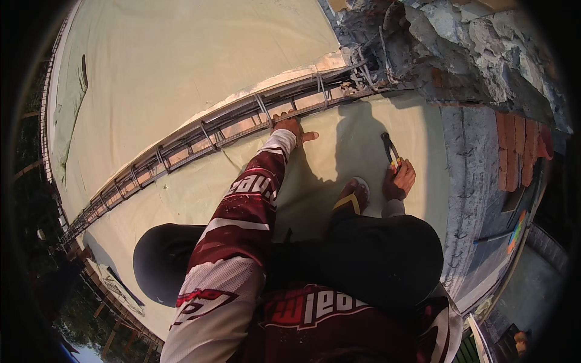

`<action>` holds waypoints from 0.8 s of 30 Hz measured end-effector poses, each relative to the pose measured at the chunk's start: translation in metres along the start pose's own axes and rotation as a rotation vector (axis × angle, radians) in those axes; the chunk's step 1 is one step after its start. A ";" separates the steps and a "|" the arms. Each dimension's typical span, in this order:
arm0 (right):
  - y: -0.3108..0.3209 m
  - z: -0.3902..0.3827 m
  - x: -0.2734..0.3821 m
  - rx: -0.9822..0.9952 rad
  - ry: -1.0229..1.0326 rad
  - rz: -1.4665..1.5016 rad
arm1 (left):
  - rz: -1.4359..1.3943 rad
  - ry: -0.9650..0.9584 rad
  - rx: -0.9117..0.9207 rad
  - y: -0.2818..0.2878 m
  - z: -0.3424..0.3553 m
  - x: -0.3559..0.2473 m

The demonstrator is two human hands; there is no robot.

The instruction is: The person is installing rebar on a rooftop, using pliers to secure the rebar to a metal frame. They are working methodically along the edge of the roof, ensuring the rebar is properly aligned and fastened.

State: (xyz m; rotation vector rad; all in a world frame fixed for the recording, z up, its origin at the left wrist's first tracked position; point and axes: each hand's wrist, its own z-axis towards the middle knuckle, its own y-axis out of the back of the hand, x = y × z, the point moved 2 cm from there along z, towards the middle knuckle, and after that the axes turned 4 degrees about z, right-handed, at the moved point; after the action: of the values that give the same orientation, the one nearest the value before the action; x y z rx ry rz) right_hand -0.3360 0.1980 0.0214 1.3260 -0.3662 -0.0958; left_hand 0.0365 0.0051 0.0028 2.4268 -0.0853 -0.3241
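My left hand (292,127) reaches forward to the rebar cage (209,136), a long run of steel bars with square stirrups. Its fingers hook over the near bar, while the thumb points out to the right. My right hand (399,179) is low on the right, closed around a slim hand tool (388,147) with a black curved end and some yellow at the grip. The tool's exact kind cannot be made out. Beneath both hands lies pale yellowish sheeting (315,157).
At the far right rises broken grey concrete (466,54), with bent bar ends at its foot. Red bricks (514,151) stand beside a rough grey ledge (463,181). My sandalled foot (357,193) is between the hands. The sheeting's left edge drops to dark greenery.
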 end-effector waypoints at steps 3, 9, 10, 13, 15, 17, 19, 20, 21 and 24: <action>0.006 0.005 0.014 0.022 -0.014 0.035 | 0.013 -0.034 -0.045 0.001 0.003 0.007; 0.009 0.007 0.018 0.040 -0.011 0.066 | -0.001 -0.001 0.055 0.009 -0.001 0.006; 0.010 0.007 0.018 0.038 -0.011 0.070 | 0.005 0.018 0.035 0.010 -0.004 0.006; 0.012 0.007 0.019 0.025 -0.006 0.086 | -0.003 0.019 -0.021 0.014 -0.010 0.003; 0.013 0.007 0.019 0.028 -0.010 0.088 | -0.005 0.018 -0.005 0.017 -0.013 0.001; 0.012 0.007 0.019 0.044 -0.023 0.082 | -0.019 0.018 -0.003 0.022 -0.017 0.000; 0.012 0.006 0.018 0.042 -0.022 0.078 | -0.079 -0.005 0.070 0.026 -0.019 0.000; 0.011 0.006 0.017 0.042 -0.029 0.077 | -0.109 -0.016 0.106 0.027 -0.020 -0.001; 0.011 0.006 0.017 0.041 -0.022 0.077 | -0.088 -0.018 0.109 0.028 -0.021 -0.001; 0.010 0.006 0.016 0.045 -0.029 0.079 | -0.034 -0.025 0.130 0.031 -0.021 -0.004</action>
State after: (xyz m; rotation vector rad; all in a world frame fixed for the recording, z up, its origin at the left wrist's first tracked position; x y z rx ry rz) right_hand -0.3244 0.1909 0.0349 1.3536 -0.4477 -0.0410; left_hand 0.0390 -0.0050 0.0384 2.5553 -0.0781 -0.3745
